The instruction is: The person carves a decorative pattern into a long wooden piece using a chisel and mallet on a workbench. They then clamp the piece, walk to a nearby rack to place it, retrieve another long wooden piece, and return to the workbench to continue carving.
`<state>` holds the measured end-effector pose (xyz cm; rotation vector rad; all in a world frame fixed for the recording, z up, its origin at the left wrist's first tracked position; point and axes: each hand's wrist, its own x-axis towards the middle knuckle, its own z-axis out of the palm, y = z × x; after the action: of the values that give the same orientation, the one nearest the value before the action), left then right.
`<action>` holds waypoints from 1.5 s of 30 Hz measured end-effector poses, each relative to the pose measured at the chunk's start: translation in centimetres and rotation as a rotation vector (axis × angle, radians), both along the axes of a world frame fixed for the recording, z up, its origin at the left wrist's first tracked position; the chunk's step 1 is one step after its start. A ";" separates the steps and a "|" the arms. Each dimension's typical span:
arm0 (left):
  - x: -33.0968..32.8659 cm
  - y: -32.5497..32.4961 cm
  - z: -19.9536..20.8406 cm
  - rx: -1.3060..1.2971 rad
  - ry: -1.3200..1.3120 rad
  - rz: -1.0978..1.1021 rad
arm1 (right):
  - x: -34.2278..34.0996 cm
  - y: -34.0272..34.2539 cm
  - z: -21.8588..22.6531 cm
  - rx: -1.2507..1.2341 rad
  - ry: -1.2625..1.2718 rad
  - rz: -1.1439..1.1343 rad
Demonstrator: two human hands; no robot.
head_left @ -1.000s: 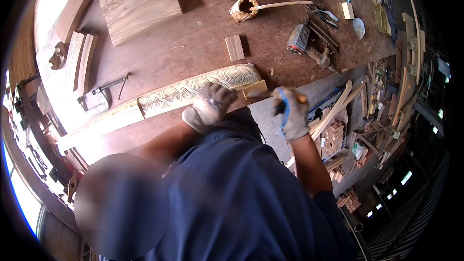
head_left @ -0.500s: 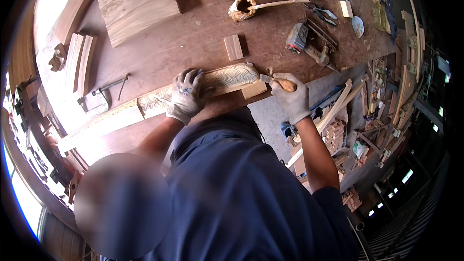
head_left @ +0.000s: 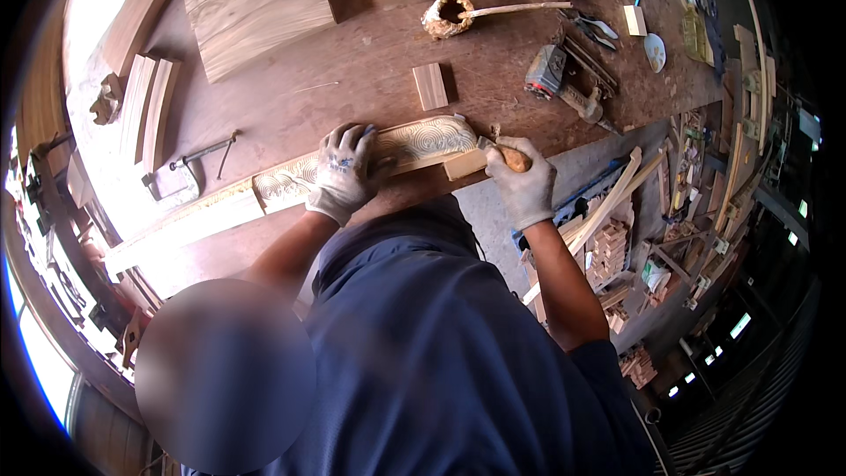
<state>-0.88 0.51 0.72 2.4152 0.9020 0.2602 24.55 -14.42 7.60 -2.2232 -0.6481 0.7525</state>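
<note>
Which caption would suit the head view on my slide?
Gloved left hand on a carved board, right hand holding a wooden-handled tool near its end.

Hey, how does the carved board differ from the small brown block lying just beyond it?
The carved board is long; the small brown block is much shorter. Swirls cover much of the carved board, while the small brown block's upper face is plain. The left grip rests on the carved board; nothing touches the small brown block from above. Both look wooden and lie on the table.
</note>
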 end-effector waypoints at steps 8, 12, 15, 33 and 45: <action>-0.1 0.0 -0.2 -0.003 0.003 0.000 | 1.0 -0.3 0.8 0.052 0.151 -0.111; 0.0 0.0 -0.2 -0.007 0.002 0.003 | 1.2 -1.1 0.3 -0.005 0.051 0.053; -0.1 0.0 -0.2 -0.007 0.002 0.005 | 1.1 -0.9 0.7 0.033 -0.075 0.155; -0.1 0.0 -0.2 -0.011 0.000 0.004 | 1.3 -0.3 1.8 0.039 -0.066 0.291; 0.0 0.0 -0.2 -0.013 0.010 0.009 | 2.3 0.1 2.3 0.028 0.018 0.401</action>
<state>-0.90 0.56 0.51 2.4029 0.9160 0.2444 26.85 -14.32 9.95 -2.0812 -1.1069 0.9507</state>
